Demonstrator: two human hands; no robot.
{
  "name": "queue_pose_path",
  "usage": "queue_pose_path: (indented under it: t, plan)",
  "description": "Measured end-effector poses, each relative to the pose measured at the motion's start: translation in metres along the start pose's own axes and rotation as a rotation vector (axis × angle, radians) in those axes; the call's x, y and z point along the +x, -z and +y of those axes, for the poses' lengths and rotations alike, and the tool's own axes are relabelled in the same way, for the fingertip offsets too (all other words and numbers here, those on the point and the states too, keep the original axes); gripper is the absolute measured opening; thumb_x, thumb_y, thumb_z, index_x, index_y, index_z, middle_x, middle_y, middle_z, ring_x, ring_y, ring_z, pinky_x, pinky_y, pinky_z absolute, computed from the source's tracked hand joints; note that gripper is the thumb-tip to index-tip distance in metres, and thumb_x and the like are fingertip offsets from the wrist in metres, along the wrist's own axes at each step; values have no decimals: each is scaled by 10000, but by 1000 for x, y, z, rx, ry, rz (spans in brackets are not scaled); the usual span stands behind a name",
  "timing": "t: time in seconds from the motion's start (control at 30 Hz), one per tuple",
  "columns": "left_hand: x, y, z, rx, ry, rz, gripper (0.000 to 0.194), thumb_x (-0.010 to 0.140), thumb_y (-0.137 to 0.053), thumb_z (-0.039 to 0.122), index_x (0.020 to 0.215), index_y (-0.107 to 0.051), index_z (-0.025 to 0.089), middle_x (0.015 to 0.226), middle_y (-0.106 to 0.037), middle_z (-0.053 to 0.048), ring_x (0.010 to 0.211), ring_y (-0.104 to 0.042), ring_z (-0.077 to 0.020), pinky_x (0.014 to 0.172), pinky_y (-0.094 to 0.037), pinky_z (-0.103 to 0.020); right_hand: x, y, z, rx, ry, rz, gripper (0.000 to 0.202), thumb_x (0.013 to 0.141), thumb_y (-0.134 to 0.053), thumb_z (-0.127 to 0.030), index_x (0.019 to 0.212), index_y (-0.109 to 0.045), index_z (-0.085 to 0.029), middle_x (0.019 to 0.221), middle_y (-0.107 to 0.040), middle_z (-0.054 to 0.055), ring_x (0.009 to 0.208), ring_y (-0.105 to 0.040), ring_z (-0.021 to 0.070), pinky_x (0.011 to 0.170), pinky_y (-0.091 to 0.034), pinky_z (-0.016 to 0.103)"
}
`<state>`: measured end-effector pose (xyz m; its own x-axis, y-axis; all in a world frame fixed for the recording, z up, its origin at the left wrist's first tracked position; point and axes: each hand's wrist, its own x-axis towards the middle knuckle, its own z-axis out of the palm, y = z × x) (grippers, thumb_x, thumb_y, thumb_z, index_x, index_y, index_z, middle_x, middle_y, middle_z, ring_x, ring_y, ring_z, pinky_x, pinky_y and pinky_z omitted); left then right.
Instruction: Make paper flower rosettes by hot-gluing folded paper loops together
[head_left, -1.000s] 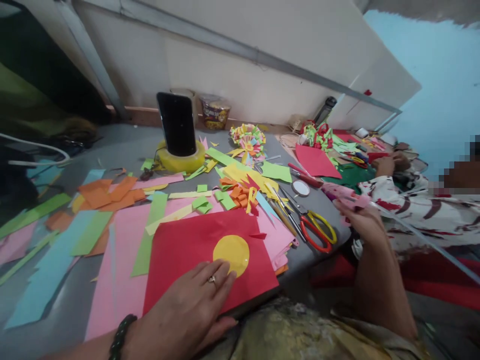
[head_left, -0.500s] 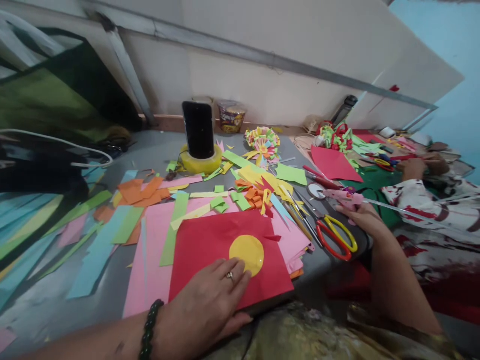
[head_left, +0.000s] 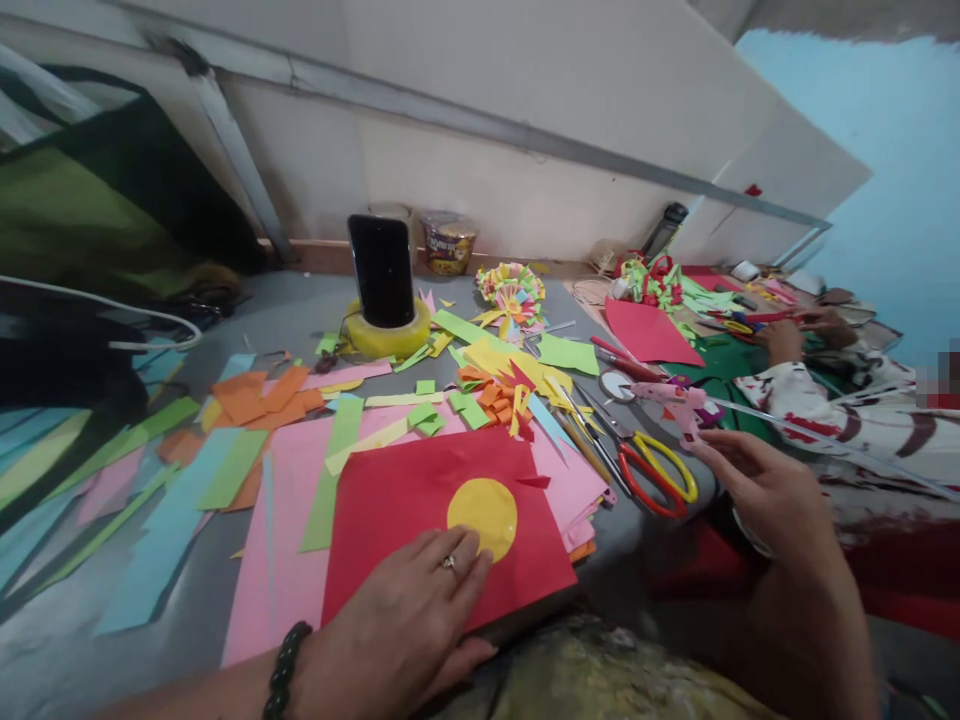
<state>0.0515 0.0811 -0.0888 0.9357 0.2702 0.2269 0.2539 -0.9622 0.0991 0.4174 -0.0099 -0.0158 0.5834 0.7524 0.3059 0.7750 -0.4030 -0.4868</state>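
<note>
My left hand [head_left: 397, 610] lies palm down, fingers spread, on a red sheet [head_left: 382, 500]. Its fingertips touch the lower left of a yellow paper circle [head_left: 484, 515] on that sheet. At the right, my right hand [head_left: 765, 490] has its fingers apart beside the handle of a pink glue gun [head_left: 671, 398], with fingertips close to the handle's end. A long clear glue stick extends from the gun's back. Red-and-yellow scissors [head_left: 656, 475] lie just left of my right hand. Pink sheets [head_left: 247, 570] lie under the red one.
A phone [head_left: 381, 270] stands in a yellow tape roll [head_left: 390, 335]. Coloured paper strips cover much of the table. Behind are a cup [head_left: 448, 243] and a paper flower ball [head_left: 512, 290]. Another person's hands and patterned sleeve [head_left: 795, 390] are at the right.
The view has shifted slightly, moving the scene left. My right hand has drawn back from the glue gun's handle, showing more of it. My left hand stays on the red sheet.
</note>
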Motion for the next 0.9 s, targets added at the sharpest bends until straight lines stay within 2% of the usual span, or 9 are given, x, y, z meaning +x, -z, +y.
queue_pose_path:
  t: [0.13, 0.23, 0.3, 0.4, 0.5, 0.6, 0.9]
  plan:
    - [-1, -1, -1, -10, 10, -26, 518, 948, -599, 544, 1295, -651, 162, 1203, -734, -132, 1121, -675, -253, 996, -557, -341, -9, -13, -59, 55, 346, -151, 268, 878, -603, -455, 907, -753, -234, 777, -769, 43, 600, -663, 181, 560, -520, 284]
    - [-3, -4, -2, -12, 19, -17, 525, 944, -597, 554, 1307, -643, 177, 1214, -730, -122, 1130, -669, -252, 1012, -549, -341, 0, -35, -100, -59, 536, -336, 238, 953, -552, -320, 1036, -757, -233, 913, -780, 56, 749, -708, 182, 645, -515, 271]
    - [-4, -7, -2, -5, 17, -11, 524, 947, -595, 547, 1311, -639, 172, 1226, -725, -128, 1142, -662, -254, 1034, -536, -342, 12, -49, -124, -209, 562, -436, 246, 966, -548, -266, 1098, -752, -232, 1017, -773, 79, 877, -725, 209, 719, -505, 282]
    - [-4, -9, -2, -1, 12, -13, 524, 955, -581, 544, 1318, -634, 170, 1226, -724, -133, 1137, -660, -256, 1037, -532, -345, 34, -64, -150, -416, 487, -524, 288, 983, -514, -243, 1164, -736, -213, 1110, -745, 107, 982, -715, 246, 754, -477, 289]
    - [-3, -10, -1, 0, 25, -11, 553, 954, -575, 562, 1333, -620, 162, 1223, -723, -144, 1134, -662, -265, 1025, -539, -361, 52, -75, -160, -514, 456, -564, 345, 982, -501, -247, 1267, -692, -203, 1172, -716, 119, 1022, -700, 262, 760, -459, 289]
    - [0, -8, 0, -12, 26, -30, 569, 948, -591, 557, 1343, -606, 147, 1241, -710, -159, 1153, -656, -275, 1007, -550, -373, 62, -85, -159, -531, 478, -587, 395, 961, -518, -243, 1329, -657, -202, 1208, -700, 123, 1028, -693, 260, 767, -453, 285]
    - [3, -1, 4, -38, 46, -80, 582, 938, -613, 557, 1335, -602, 133, 1249, -694, -166, 1192, -632, -273, 1037, -532, -375, 61, -103, -167, -496, 538, -622, 422, 931, -580, -318, 1322, -669, -186, 1234, -684, 139, 1085, -671, 265, 773, -455, 278]
